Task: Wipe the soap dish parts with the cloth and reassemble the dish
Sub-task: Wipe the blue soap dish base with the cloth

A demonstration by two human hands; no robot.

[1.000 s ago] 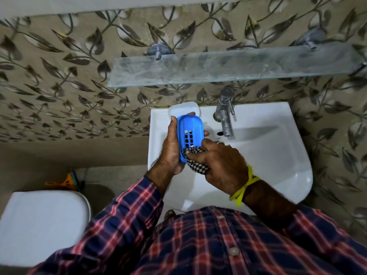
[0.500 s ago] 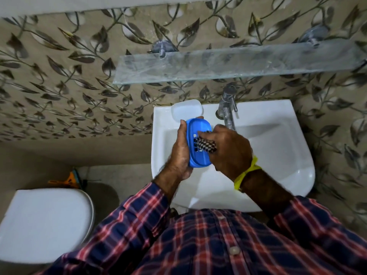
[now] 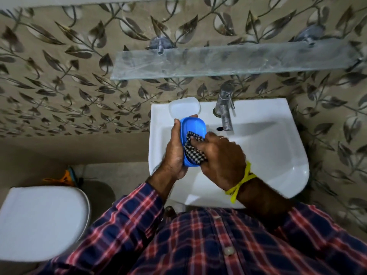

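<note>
My left hand (image 3: pixel 174 153) grips a blue oval soap dish part (image 3: pixel 193 128) on edge above the left side of the white sink (image 3: pixel 278 155). My right hand (image 3: pixel 220 155) holds a black-and-white checked cloth (image 3: pixel 193 149) bunched against the lower face of the blue part. A second, white translucent dish part (image 3: pixel 184 108) lies on the sink's back left corner, just beyond the blue one. The cloth covers the lower half of the blue part.
A steel tap (image 3: pixel 225 108) stands at the back of the sink, right of the hands. A glass shelf (image 3: pixel 228 61) hangs on the leaf-patterned wall above. A white toilet lid (image 3: pixel 39 221) is at lower left, with an orange object (image 3: pixel 65 177) on the floor behind it.
The cloth went from the blue part's lower end up to its middle, then back down over the lower half. The slotted holes seen earlier are now covered by cloth.
</note>
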